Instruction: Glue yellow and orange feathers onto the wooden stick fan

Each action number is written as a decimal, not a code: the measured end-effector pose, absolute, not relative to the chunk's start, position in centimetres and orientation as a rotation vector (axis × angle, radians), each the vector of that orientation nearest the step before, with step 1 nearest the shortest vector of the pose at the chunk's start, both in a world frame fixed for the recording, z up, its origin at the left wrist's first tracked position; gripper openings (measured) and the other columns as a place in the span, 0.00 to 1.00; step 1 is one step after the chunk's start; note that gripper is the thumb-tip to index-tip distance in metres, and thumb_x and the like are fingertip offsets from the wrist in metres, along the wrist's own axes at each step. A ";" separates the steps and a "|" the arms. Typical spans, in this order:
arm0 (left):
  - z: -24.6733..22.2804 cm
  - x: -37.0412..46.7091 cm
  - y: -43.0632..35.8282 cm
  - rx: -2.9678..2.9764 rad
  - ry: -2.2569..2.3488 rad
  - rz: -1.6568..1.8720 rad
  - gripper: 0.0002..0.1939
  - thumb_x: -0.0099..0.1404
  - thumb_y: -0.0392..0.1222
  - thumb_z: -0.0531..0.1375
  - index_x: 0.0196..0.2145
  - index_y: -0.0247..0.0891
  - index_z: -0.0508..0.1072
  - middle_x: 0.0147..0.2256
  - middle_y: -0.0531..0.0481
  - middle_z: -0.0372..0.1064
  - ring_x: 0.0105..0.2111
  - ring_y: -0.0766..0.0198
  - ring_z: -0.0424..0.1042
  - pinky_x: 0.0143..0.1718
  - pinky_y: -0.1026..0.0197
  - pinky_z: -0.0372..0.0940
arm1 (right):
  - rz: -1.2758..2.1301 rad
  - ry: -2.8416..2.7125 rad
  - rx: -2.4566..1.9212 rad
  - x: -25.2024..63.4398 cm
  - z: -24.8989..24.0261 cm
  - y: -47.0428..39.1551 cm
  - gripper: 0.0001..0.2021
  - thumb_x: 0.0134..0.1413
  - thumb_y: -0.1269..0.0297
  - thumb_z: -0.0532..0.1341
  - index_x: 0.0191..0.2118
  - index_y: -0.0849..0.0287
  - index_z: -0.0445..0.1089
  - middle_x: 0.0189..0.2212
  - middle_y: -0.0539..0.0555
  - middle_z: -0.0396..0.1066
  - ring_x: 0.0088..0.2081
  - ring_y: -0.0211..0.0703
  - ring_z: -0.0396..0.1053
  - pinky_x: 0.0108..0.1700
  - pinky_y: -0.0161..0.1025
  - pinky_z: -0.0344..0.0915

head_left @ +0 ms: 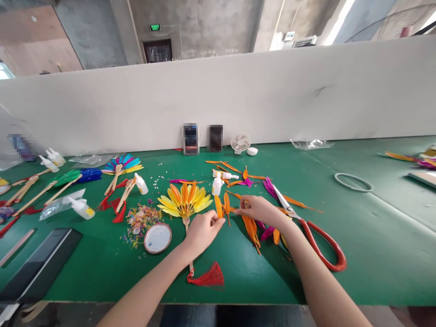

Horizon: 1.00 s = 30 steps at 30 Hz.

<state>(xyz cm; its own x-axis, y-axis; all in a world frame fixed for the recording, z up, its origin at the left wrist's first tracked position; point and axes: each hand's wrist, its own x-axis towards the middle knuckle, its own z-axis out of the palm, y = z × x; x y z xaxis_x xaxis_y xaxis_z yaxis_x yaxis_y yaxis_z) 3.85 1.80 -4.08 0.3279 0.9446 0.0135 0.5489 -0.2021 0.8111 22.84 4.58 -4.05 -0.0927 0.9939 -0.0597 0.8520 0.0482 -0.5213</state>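
Note:
My left hand point(201, 232) pinches an orange feather point(219, 207) that stands up between thumb and forefinger. Under that hand lies a fan point(185, 203) of yellow and orange feathers on a wooden handle, a red tassel point(208, 275) at its lower end. My right hand point(258, 210) is closed at the fingertips on an orange feather point(232, 209); how firmly is hard to see. Beneath the right wrist is a loose pile of orange and magenta feathers point(251, 230). Large scissors point(308, 230) with red handles lie partly open beside the right forearm.
Glue bottles point(217, 185) stand and lie behind my hands. Left of the fan are a round white lid point(157, 238) and scattered colourful bits point(141, 220). Several finished-looking fans point(122, 165) lie further left, near a black case point(41, 263). Phones point(190, 139) and a small fan point(241, 143) line the partition.

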 end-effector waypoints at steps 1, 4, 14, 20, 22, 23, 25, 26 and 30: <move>-4.1 4.0 1.7 1.867 1.323 0.687 0.15 0.56 0.43 0.55 0.16 0.39 0.56 0.13 0.57 0.55 0.16 0.68 0.54 0.21 0.64 0.45 | 0.646 -2.038 -1.889 22.9 -4.0 4.5 0.13 0.38 0.59 0.62 0.17 0.54 0.57 0.14 0.48 0.62 0.19 0.41 0.60 0.21 0.34 0.50; -4.2 4.2 1.6 1.875 1.348 0.634 0.15 0.56 0.44 0.55 0.16 0.39 0.57 0.14 0.57 0.57 0.16 0.68 0.55 0.20 0.65 0.46 | 0.704 -2.071 -1.865 22.8 -4.0 4.3 0.09 0.37 0.68 0.61 0.19 0.55 0.57 0.16 0.47 0.64 0.22 0.41 0.62 0.23 0.34 0.53; -4.4 4.2 1.3 1.847 1.221 0.673 0.09 0.57 0.45 0.55 0.23 0.40 0.62 0.18 0.57 0.61 0.20 0.67 0.60 0.23 0.65 0.51 | 0.948 -1.854 -1.542 23.1 -4.4 4.6 0.02 0.39 0.69 0.52 0.25 0.56 0.57 0.15 0.43 0.57 0.19 0.35 0.56 0.23 0.33 0.51; -4.1 4.5 1.3 1.585 1.002 0.677 0.12 0.56 0.49 0.55 0.26 0.37 0.67 0.19 0.56 0.60 0.19 0.70 0.58 0.23 0.65 0.53 | 1.129 -1.450 -1.273 21.4 -3.7 4.1 0.07 0.40 0.62 0.56 0.27 0.56 0.59 0.14 0.40 0.50 0.16 0.31 0.49 0.20 0.32 0.46; -4.2 4.6 1.4 1.460 0.945 0.634 0.15 0.55 0.52 0.55 0.29 0.36 0.68 0.18 0.58 0.57 0.17 0.72 0.54 0.20 0.65 0.49 | 1.184 -1.353 -1.194 20.4 -3.5 3.8 0.08 0.40 0.60 0.57 0.27 0.56 0.59 0.15 0.41 0.51 0.17 0.31 0.49 0.20 0.32 0.47; -4.3 4.6 1.5 1.410 0.916 0.614 0.16 0.54 0.53 0.56 0.29 0.36 0.68 0.17 0.58 0.56 0.16 0.72 0.52 0.19 0.65 0.47 | 1.200 -1.320 -1.161 19.8 -3.5 3.6 0.08 0.40 0.59 0.58 0.26 0.56 0.59 0.15 0.42 0.52 0.17 0.31 0.50 0.20 0.32 0.48; -4.3 4.6 1.5 1.344 0.868 0.588 0.17 0.51 0.54 0.58 0.27 0.36 0.67 0.16 0.59 0.55 0.15 0.74 0.50 0.18 0.65 0.45 | 1.210 -1.277 -1.113 19.0 -3.6 3.5 0.09 0.40 0.58 0.59 0.27 0.56 0.60 0.16 0.43 0.54 0.18 0.32 0.52 0.21 0.33 0.51; -4.2 4.6 1.5 1.324 0.856 0.590 0.17 0.50 0.54 0.59 0.25 0.36 0.65 0.16 0.59 0.55 0.15 0.75 0.50 0.18 0.66 0.44 | 1.210 -1.260 -1.099 18.7 -3.8 3.4 0.10 0.41 0.57 0.59 0.27 0.56 0.61 0.16 0.43 0.55 0.18 0.32 0.53 0.21 0.33 0.51; -3.8 4.5 1.6 1.249 0.884 0.731 0.17 0.49 0.53 0.60 0.22 0.37 0.61 0.16 0.59 0.57 0.13 0.76 0.50 0.17 0.66 0.44 | 1.213 -1.214 -1.102 18.4 -4.2 3.5 0.14 0.43 0.51 0.59 0.29 0.57 0.61 0.18 0.44 0.58 0.19 0.32 0.56 0.24 0.33 0.53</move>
<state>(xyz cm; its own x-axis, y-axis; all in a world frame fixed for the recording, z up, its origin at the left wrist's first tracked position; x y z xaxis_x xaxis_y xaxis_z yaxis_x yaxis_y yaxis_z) 4.49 1.63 -3.80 0.4857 0.8593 -0.1601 0.0042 0.1809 0.9835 18.43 3.50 -4.21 -0.0275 0.9975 0.0645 -0.0639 0.0627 -0.9960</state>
